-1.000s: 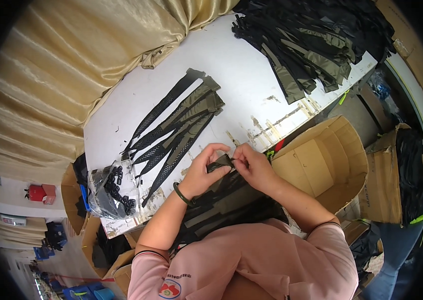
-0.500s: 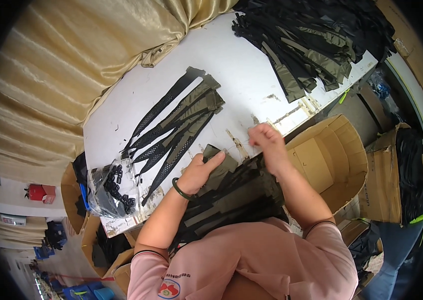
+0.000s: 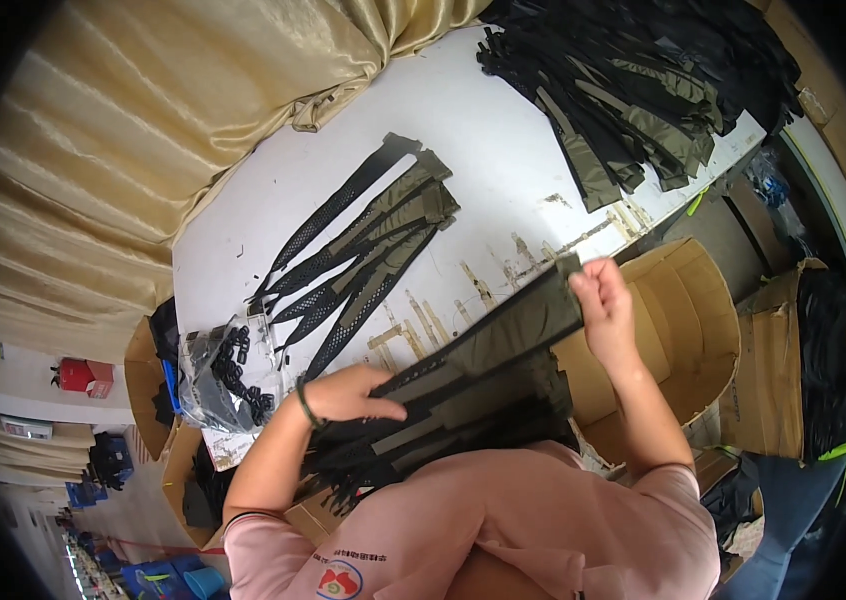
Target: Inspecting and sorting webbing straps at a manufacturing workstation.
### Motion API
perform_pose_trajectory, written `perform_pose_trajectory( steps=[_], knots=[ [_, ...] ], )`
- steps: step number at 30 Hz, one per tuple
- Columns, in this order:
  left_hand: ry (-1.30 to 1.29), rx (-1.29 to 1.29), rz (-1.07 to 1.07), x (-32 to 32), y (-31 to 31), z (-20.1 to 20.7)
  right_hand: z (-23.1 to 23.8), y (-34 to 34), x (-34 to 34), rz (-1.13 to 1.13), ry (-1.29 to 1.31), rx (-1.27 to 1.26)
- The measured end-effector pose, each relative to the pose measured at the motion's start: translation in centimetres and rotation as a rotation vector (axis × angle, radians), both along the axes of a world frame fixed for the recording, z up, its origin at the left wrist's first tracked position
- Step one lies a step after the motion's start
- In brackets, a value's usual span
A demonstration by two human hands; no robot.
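My right hand (image 3: 605, 305) is closed on the wide end of an olive-green fabric strap (image 3: 513, 325), lifted at the table's front edge. From there the strap runs down left, narrowing into black mesh. Beside its narrow end is my left hand (image 3: 348, 393), a dark bangle on the wrist. Its thumb and fingers are apart, with the strap's tail between or just beside them; whether they touch is unclear. Under the held strap, close to my body, lies a pile of similar straps (image 3: 473, 420). Several more mesh-and-olive straps (image 3: 373, 230) are fanned out on the white table (image 3: 463, 130).
A clear plastic bag of small black buckles (image 3: 233, 375) sits at the table's left corner. Dark straps (image 3: 633, 110) are heaped at the far right. An open cardboard box (image 3: 678, 330) stands right of the table, another box (image 3: 768, 350) beyond it. Gold curtain (image 3: 153, 130) hangs along the left.
My right hand has closed on the strap's wide end and moved right with it. My left hand has let go of that end and shifted left, down toward the narrow tail.
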State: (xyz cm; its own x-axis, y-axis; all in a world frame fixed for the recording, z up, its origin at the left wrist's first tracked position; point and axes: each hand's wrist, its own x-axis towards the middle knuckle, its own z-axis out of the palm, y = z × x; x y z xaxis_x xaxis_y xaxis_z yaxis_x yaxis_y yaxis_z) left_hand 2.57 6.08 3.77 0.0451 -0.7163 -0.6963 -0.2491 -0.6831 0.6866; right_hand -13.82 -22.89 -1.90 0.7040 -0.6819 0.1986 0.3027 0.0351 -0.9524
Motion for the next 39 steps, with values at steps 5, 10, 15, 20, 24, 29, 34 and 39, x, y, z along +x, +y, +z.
perform_pose_trajectory(
  steps=[5, 10, 15, 20, 24, 29, 34, 39],
  knots=[
    [-0.449, -0.023, -0.377, 1.3, 0.9, -2.0, -7.6, 4.1, -5.1, 0.097, 0.691, -0.556],
    [-1.155, -0.487, 0.234, 8.0, -2.9, -8.0, -7.4, 5.2, -5.9, 0.088, 0.750, -0.432],
    [-1.559, -0.343, 0.075, 8.5, -5.8, -11.4, -6.1, 3.1, -5.2, 0.032, 0.586, -0.440],
    [-1.405, -0.370, 0.146, 8.6, -6.1, -11.3, -5.3, 1.7, -2.1, -0.040, 0.412, -0.427],
    [-1.319, -0.473, 0.147, 5.5, -7.0, -8.3, -5.9, 2.1, 1.7, 0.242, 0.247, 0.102],
    [-1.576, -0.418, 0.214, 7.6, -5.9, -11.7, -6.0, 5.1, 5.2, 0.473, 0.308, -0.026],
    [-1.471, -0.520, 0.299, 7.9, -5.4, -11.4, -7.0, 4.5, 4.7, 0.626, 0.368, -0.029],
    [-1.242, -0.721, 0.280, 1.9, -5.6, -7.1, -5.4, 2.3, 5.0, 0.434, 0.426, 0.612]
  ],
)
